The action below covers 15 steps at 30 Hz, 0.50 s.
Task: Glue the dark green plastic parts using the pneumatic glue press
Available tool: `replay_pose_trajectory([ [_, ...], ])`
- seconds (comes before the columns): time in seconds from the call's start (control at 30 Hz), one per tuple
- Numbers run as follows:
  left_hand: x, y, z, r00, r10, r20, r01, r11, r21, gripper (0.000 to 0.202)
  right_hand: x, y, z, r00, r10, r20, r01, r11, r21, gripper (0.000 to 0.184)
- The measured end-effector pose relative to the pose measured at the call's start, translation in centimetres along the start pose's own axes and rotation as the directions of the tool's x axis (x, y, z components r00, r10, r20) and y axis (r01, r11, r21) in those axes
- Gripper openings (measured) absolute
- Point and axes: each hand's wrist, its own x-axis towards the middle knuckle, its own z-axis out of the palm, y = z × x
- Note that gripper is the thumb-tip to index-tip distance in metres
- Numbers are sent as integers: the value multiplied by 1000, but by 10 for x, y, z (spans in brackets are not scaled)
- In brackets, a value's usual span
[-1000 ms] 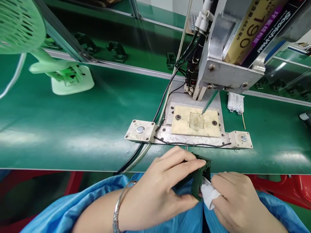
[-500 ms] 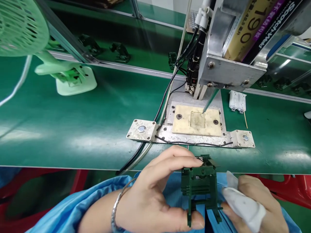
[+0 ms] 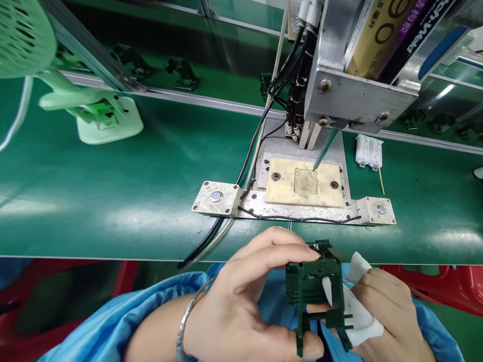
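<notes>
My left hand point(image 3: 256, 301) grips a dark green plastic housing point(image 3: 315, 284) by its top and its lower leg, thumb below and fingers above, in front of the bench edge. In my right hand point(image 3: 392, 311) is a white wipe point(image 3: 358, 314), bunched between the fingers. One tip of the wipe shows through the open frame of the housing, and some fingers of that hand are hidden behind it. Beyond the hands stands a glue dispenser point(image 3: 362, 100) with its green nozzle point(image 3: 325, 150) pointing down at a cream fixture plate point(image 3: 275, 188).
Button boxes point(image 3: 216, 197) point(image 3: 377, 211) flank the fixture. A green fan point(image 3: 109, 120) stands at the left, cables point(image 3: 211, 244) run over the bench edge, and white cartridges point(image 3: 369, 152) lie at the right. Dark housings point(image 3: 183, 74) sit on the shelf behind; a red stool point(image 3: 449, 291) is below.
My right hand has moved left, bringing the wipe from beside the housing into its open frame. The housing has shifted slightly right in my left hand, and the view has tilted a little.
</notes>
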Motion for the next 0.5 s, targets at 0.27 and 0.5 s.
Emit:
replay_pose_trajectory([
  [0.27,-3,-2,1,996,-78,-44,77,997,-30,58,8,5,3,992,-120,42,118,992,47,29],
  [0.5,-7,-8,0,996,-78,-47,76,997,-29,58,6,6,14,1000,-21,10,18,983,181,30],
])
